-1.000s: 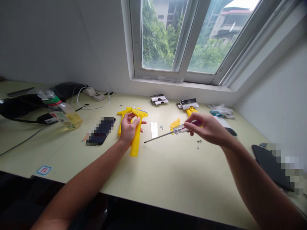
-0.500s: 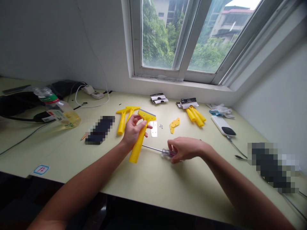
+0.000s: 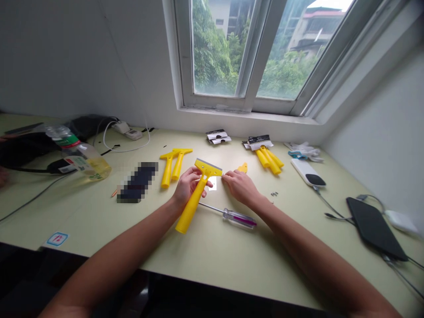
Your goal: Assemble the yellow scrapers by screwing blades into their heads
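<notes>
My left hand (image 3: 188, 187) is closed around a yellow scraper (image 3: 195, 196), its head raised and its handle slanting toward me. A metal blade edge lines the top of that head. My right hand (image 3: 241, 185) rests low over the table beside the head, fingertips pinched together; what is between them is too small to make out. Below both hands lies a screwdriver (image 3: 240, 218) with a clear and purple handle, its shaft tip hidden behind the scraper. Shiny metal plates (image 3: 212, 183) lie between the hands. A yellow plastic piece (image 3: 243, 168) shows partly behind my right hand.
Two yellow scrapers (image 3: 166, 172) lie at left, near a blurred dark object (image 3: 139, 182) and a bottle (image 3: 82, 157). Packaged yellow handles (image 3: 267, 160), gloves (image 3: 308, 152), a white device (image 3: 308, 173) and a phone (image 3: 376, 227) are at right. Small dark bits (image 3: 274, 194) lie nearby.
My right hand has let go of the screwdriver, now lying on the table, and moved up and forward to where the small screws lay. The held scraper has shifted slightly right.
</notes>
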The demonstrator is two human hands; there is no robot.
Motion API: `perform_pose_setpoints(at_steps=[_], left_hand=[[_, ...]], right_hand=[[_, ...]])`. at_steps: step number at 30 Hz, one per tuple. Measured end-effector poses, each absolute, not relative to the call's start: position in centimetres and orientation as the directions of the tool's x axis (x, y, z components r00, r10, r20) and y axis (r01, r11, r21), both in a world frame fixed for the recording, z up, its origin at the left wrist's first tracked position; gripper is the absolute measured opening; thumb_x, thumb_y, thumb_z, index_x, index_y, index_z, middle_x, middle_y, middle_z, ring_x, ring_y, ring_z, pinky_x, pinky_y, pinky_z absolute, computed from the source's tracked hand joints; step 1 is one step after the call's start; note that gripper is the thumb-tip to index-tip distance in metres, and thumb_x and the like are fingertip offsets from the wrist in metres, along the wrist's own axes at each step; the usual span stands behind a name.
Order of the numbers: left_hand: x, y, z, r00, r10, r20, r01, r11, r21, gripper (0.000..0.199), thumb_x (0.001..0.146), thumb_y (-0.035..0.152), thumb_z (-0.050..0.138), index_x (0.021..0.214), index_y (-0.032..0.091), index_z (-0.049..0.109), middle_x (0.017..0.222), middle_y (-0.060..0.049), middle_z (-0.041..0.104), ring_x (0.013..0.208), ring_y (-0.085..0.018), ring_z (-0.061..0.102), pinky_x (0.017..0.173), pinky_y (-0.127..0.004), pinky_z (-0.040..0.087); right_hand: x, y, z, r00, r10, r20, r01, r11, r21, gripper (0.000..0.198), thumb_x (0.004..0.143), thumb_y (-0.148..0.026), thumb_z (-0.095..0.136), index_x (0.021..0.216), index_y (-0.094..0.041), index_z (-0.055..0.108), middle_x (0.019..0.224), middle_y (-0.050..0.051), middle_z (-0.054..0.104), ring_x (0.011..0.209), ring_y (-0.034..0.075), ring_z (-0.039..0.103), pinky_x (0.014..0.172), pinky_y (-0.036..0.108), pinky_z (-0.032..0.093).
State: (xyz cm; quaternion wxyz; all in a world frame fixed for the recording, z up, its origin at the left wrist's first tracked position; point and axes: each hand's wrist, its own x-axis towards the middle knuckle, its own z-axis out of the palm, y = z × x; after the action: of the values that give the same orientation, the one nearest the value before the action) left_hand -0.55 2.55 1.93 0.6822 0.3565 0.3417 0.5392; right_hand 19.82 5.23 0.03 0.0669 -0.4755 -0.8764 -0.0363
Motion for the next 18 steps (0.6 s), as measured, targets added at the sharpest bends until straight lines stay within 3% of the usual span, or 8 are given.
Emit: perform_pose_setpoints(at_steps=[4, 10, 13, 18], left_hand=[[-0.6, 2.5, 1.8, 0.219, 0.969, -0.11, -0.507, 0.21, 0.836, 0.021, 0.07, 0.025, 0.062, 0.085, 0.018, 0.05, 0.087, -0.003, 0.061, 0.062, -0.019, 0.067, 0.035, -0.021, 0.044], [-0.9, 1.8, 2.1, 0.348, 0.937, 0.003, -0.451, 0.164, 0.877, 0.018, 0.075, 0.026, 0.07, 0.086, 0.019, 0.058, 0.093, -0.004, 0.061, 0.069, -0.016, 0.065, 0.044, -0.022, 0.048], [-1.1, 1.4, 3.2, 0.364, 0.93, 0.053, -0.402, 0.105, 0.91, 0.025, 0.072, 0.026, 0.075, 0.089, 0.019, 0.057, 0.106, -0.005, 0.056, 0.07, -0.015, 0.066, 0.049, -0.024, 0.051], [-0.9, 1.1, 3.5, 0.33, 0.941, 0.076, -0.392, 0.063, 0.918, 0.042, 0.07, 0.023, 0.079, 0.097, 0.023, 0.047, 0.107, -0.003, 0.054, 0.071, -0.014, 0.065, 0.054, -0.026, 0.053]], right_hand=[[20.2, 5.2, 0.1, -0.528, 0.838, 0.138, 0.844, 0.536, -0.022, 0.024, 0.091, -0.01, 0.042, 0.088, -0.014, 0.066, 0.094, 0.012, 0.068, 0.083, 0.021, 0.057, 0.074, 0.031, 0.039], [20.8, 5.1, 0.7, -0.581, 0.811, 0.067, 0.801, 0.585, -0.124, 0.02, 0.086, -0.007, 0.046, 0.088, -0.015, 0.064, 0.09, 0.011, 0.066, 0.078, 0.019, 0.059, 0.069, 0.028, 0.04], [20.8, 4.8, 0.8, -0.63, 0.776, 0.027, 0.755, 0.621, -0.212, 0.019, 0.084, -0.009, 0.05, 0.094, -0.018, 0.063, 0.093, 0.008, 0.065, 0.078, 0.017, 0.06, 0.067, 0.026, 0.041], [20.9, 4.9, 1.0, -0.655, 0.756, -0.008, 0.711, 0.613, -0.345, 0.019, 0.081, -0.008, 0.049, 0.095, -0.018, 0.057, 0.087, 0.005, 0.065, 0.073, 0.014, 0.058, 0.061, 0.023, 0.042]])
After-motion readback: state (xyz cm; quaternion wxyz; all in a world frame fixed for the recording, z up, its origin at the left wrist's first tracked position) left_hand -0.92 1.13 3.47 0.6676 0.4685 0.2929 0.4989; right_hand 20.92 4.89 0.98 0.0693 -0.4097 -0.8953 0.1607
